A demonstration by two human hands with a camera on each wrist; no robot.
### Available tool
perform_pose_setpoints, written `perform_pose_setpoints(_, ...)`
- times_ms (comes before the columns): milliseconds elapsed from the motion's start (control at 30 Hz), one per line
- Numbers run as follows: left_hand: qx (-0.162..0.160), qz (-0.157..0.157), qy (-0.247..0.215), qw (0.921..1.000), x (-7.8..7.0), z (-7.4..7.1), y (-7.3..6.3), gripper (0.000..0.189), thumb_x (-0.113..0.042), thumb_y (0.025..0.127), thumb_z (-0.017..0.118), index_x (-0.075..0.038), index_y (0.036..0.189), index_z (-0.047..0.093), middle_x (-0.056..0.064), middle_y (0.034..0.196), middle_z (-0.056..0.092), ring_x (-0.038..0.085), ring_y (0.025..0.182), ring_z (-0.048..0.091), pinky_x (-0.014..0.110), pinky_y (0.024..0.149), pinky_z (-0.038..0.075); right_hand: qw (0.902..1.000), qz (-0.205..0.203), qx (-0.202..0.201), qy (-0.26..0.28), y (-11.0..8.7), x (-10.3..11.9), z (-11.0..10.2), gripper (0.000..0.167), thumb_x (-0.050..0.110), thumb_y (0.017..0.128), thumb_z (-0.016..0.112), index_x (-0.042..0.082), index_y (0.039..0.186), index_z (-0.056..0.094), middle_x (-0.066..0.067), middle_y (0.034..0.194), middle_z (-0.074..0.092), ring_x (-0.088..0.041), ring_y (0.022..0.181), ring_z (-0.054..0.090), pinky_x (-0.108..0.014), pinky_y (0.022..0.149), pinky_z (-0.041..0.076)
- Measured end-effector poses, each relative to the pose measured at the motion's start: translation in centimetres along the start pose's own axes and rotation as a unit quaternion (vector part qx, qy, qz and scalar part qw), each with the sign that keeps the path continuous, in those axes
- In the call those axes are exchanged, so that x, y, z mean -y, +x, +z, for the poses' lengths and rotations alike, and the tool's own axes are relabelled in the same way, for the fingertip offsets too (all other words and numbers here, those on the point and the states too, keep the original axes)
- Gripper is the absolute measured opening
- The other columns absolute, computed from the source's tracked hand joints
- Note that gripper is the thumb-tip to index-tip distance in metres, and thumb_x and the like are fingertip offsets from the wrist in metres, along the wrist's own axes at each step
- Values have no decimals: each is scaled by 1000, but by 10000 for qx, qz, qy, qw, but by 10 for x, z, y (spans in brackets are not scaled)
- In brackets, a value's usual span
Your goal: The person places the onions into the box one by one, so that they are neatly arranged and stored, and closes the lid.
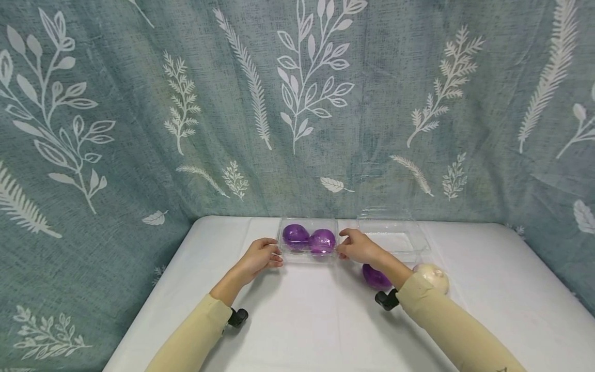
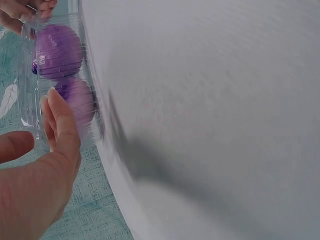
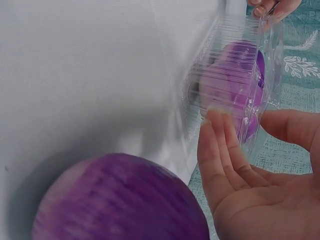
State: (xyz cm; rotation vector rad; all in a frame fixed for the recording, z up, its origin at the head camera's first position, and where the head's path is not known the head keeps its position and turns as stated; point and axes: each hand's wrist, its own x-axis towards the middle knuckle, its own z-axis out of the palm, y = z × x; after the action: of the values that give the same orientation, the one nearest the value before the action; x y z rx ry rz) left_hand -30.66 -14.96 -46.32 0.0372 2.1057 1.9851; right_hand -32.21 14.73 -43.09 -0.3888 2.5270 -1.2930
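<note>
A clear plastic clamshell box [image 1: 309, 257] stands at the back of the table, its lid down over two round purple onions [image 1: 295, 236]. My left hand [image 1: 261, 257] is at its left side, fingers extended along the wall and thumb apart from it, as the left wrist view shows. At the right side, my right hand [image 1: 358, 247] has nearly straight fingertips right at the wall, with the thumb [image 3: 287, 125] spread near the rim. Another purple onion [image 3: 120, 200] lies on the table beneath the right forearm.
A second clear box [image 1: 392, 242] stands open behind the right hand, its lid raised against the curtain. A pale onion [image 1: 433, 278] sits beside the right sleeve. The white table [image 1: 302, 320] ends at a leaf-patterned green curtain [image 1: 260, 170].
</note>
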Motion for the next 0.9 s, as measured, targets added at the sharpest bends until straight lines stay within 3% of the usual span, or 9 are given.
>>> perform_pose_setpoints(267, -31, 22, -85, 10000, 2, 3, 3, 45, 1, 104, 43, 16, 145, 36, 29, 109, 60, 18, 79, 63, 34, 81, 64, 9970, 121, 226, 735, 0, -2, 3, 62, 4, 103, 52, -17, 151, 21, -32, 99, 70, -30, 78, 72, -46, 79, 65)
perform_pose_setpoints(533, -102, 99, -74, 9999, 2, 4, 5, 44, 1, 103, 46, 15, 144, 37, 27, 104, 61, 18, 78, 63, 31, 76, 64, 9968, 139, 177, 772, 1, -1, 4, 61, 3, 102, 53, -16, 151, 22, -29, 94, 71, -21, 70, 68, -42, 73, 65)
perform_pose_setpoints(900, -157, 81, -64, 9998, 1, 4, 4, 46, 5, 100, 46, 14, 145, 38, 28, 105, 62, 20, 79, 64, 30, 77, 63, 9971, 176, 132, 730, -1, -1, 5, 60, 4, 102, 53, -15, 151, 23, -21, 88, 71, -20, 69, 66, -39, 71, 64)
